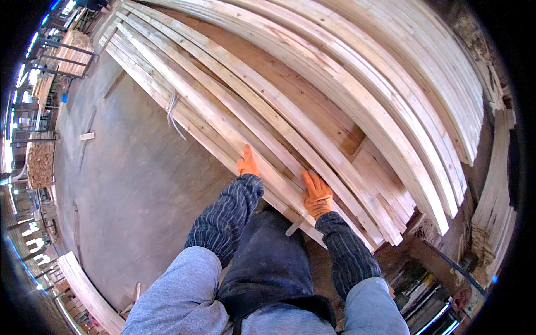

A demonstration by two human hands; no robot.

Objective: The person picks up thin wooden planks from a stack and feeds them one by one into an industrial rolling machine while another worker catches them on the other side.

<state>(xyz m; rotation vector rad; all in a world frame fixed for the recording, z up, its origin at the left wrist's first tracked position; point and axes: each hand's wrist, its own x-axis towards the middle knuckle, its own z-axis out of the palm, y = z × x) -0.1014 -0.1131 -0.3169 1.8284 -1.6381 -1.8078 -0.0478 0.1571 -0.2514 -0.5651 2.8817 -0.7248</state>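
Note:
Long pale wooden boards lie side by side in front of me, running from the far left to the near right. My left hand [248, 162], in an orange glove, is closed on the edge of one wooden board [215, 116]; its lower fingers are hidden. Farther right, my right hand [316, 195], gloved the same way, has its fingers bent over a board beside it, with the thumb out of sight. A thin pale tie [172, 109] hangs around the outer boards. Under the near boards a short wooden piece [294, 226] sticks out toward me.
More boards [391, 84] are stacked in layers at the right. A wide brown panel [312, 95] shows between the rows. Racks of stacked timber [42, 164] line the far left, beyond the grey floor [134, 184]. One loose scrap [87, 136] lies there. Long timber [89, 293] stands at lower left.

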